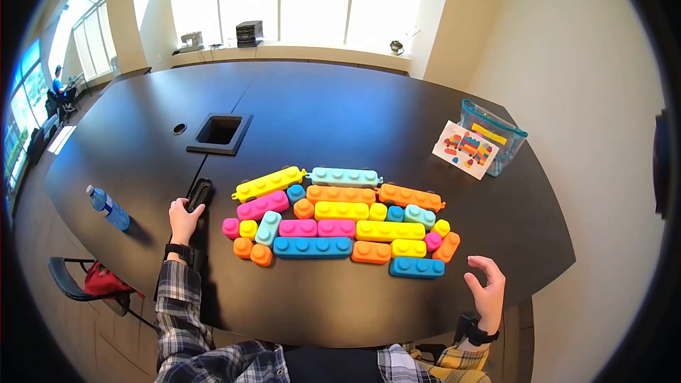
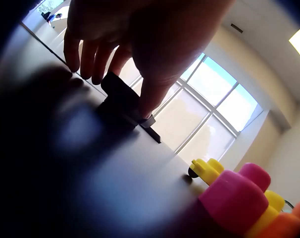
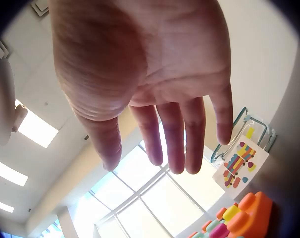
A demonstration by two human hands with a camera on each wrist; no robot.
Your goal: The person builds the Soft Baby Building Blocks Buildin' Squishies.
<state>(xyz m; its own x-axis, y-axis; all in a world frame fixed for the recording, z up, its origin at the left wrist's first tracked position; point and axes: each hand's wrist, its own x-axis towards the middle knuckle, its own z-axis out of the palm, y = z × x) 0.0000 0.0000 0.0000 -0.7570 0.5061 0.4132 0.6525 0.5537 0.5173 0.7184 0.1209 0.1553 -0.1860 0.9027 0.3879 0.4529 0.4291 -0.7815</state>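
Observation:
On the left of the table, my left hand [image 1: 186, 221] has its thumb and fingers around the near end of a long black object [image 1: 201, 193]. In the left wrist view the thumb presses one side of this black object [image 2: 121, 96], and the fingertips [image 2: 97, 78] come down at its other side. My right hand [image 1: 489, 291] is held over the near right of the table, empty, its fingers loosely bent. Between the hands lie rows of colourful building blocks, among them a long dark blue block [image 1: 312, 247] and a blue block [image 1: 417, 267] nearest the right hand.
Behind the blocks stand wheeled wagons, one yellow [image 1: 269, 184] and one light blue [image 1: 345, 177]. A picture card [image 1: 466, 149] leans on a clear zip bag [image 1: 507, 143] at right. A water bottle [image 1: 108, 208] and a square table opening [image 1: 219, 132] are at left.

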